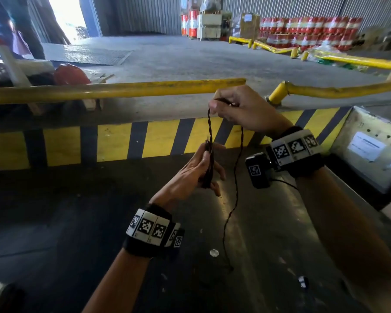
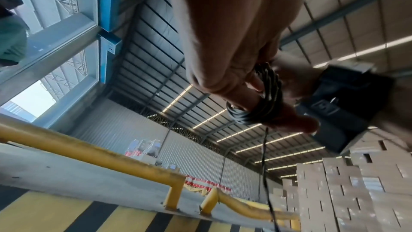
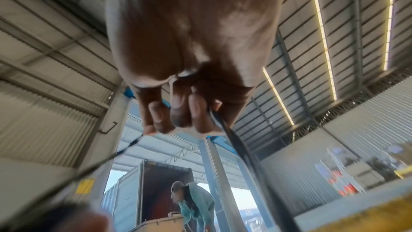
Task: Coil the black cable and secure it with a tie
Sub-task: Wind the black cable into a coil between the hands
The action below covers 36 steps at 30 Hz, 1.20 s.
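**The bundle could slip loose before the tie goes on**

I am looking into a big shed with a grey floor, and the yellow rail [image 1: 122,89] runs across the middle of my view. Everything I care about sits just on my side of that rail.

Below the rail, my left hand [image 1: 194,172] is curled round a small bundle of the black cable [image 1: 209,168]. The left wrist view shows several loops packed against the fingers [image 2: 225,84]. Up near the rail's right end, my right hand [image 1: 237,107] pinches the same cable. A twisted piece runs straight down from it to the bundle. Another long piece drops from the right hand, far below the rail, and its end lies on the dark floor [image 1: 257,222].

I think the coiling is only partly done. I cannot see a tie anywhere.

What could go wrong? The twist in the piece between my hands could make the next loop kink or spring open. If my left fingers loosen to take a new loop, the bundle could fan out and fall. The tail on the floor could drag through dirt or snag as I pull it up. And with both hands full, reaching for a tie could let go of everything.
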Each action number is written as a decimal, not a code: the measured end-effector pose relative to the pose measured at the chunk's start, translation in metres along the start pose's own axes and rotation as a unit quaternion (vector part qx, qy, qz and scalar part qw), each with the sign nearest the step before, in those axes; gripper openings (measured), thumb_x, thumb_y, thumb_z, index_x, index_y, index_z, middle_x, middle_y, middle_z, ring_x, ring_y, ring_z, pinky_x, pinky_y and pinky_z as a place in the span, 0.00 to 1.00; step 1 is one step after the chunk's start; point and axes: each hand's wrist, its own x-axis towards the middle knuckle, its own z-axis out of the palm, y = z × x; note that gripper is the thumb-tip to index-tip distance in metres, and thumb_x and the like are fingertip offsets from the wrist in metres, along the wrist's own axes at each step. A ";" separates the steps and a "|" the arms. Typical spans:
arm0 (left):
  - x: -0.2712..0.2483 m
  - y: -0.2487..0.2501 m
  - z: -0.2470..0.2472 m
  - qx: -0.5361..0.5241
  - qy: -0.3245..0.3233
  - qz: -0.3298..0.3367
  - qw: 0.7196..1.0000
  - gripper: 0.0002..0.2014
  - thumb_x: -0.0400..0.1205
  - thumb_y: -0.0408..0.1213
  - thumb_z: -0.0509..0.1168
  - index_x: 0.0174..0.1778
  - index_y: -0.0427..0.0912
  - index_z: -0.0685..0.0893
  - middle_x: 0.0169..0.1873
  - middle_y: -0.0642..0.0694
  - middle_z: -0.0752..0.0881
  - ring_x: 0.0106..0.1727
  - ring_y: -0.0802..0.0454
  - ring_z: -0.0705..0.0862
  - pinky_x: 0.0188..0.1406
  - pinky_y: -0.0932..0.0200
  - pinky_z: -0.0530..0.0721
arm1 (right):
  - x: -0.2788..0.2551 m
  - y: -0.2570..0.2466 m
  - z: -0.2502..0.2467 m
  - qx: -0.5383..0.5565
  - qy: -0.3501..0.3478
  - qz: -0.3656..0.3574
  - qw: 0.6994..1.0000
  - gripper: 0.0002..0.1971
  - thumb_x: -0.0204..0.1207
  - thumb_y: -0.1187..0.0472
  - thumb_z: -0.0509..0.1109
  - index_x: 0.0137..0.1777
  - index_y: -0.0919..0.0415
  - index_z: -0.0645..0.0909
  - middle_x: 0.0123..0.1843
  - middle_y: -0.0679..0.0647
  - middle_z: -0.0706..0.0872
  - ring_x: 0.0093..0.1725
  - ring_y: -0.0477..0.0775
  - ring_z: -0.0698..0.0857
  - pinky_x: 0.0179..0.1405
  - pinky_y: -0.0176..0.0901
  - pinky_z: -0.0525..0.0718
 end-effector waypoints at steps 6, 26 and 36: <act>-0.003 0.027 -0.006 -0.092 -0.008 0.080 0.992 0.21 0.94 0.44 0.39 0.80 0.45 0.64 0.51 0.29 0.85 0.46 0.37 0.89 0.52 0.40 0.89 | -0.006 0.047 0.058 0.119 0.015 0.077 0.990 0.16 0.85 0.46 0.62 0.44 0.55 0.83 0.33 0.54 0.80 0.29 0.46 0.80 0.31 0.39 0.78; 0.007 -0.023 -0.040 0.060 0.013 0.005 0.998 0.17 0.94 0.44 0.44 0.77 0.50 0.68 0.51 0.28 0.85 0.42 0.42 0.90 0.43 0.46 0.89 | -0.021 -0.022 0.031 -0.041 0.055 -0.063 0.996 0.19 0.89 0.56 0.61 0.38 0.60 0.85 0.32 0.47 0.84 0.30 0.40 0.79 0.33 0.31 0.71; -0.010 0.024 -0.029 -0.110 0.022 0.109 0.988 0.21 0.94 0.44 0.41 0.80 0.45 0.65 0.57 0.25 0.81 0.49 0.34 0.86 0.53 0.38 0.87 | -0.014 0.051 0.100 0.208 -0.010 0.074 0.975 0.19 0.91 0.54 0.56 0.49 0.63 0.85 0.29 0.47 0.80 0.25 0.44 0.78 0.25 0.34 0.73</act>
